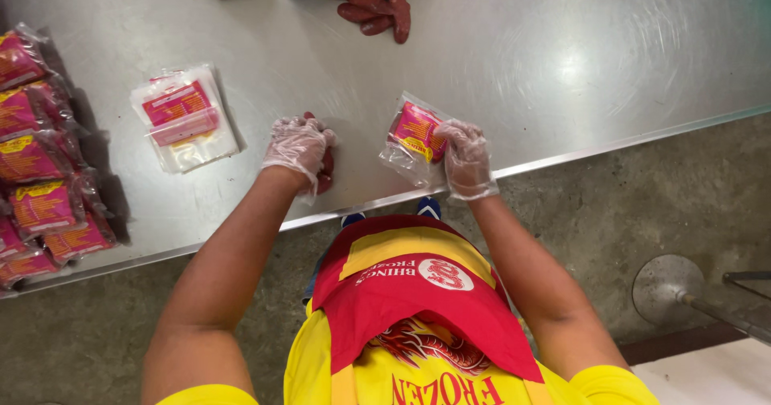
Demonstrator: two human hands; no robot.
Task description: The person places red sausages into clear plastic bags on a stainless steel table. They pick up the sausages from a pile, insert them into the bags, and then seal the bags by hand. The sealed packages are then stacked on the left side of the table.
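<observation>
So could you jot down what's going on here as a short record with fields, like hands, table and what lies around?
left hand: gloved left hand grips a few red sausages at the table's near edge
right hand: gloved right hand holds an empty clear pouch with a pink label
surface: steel table
empty pouches: small stack left of the hands
filled packs: row of filled packs at the far left
loose sausages: pile at the far edge
clothing: yellow shirt, red apron
</observation>
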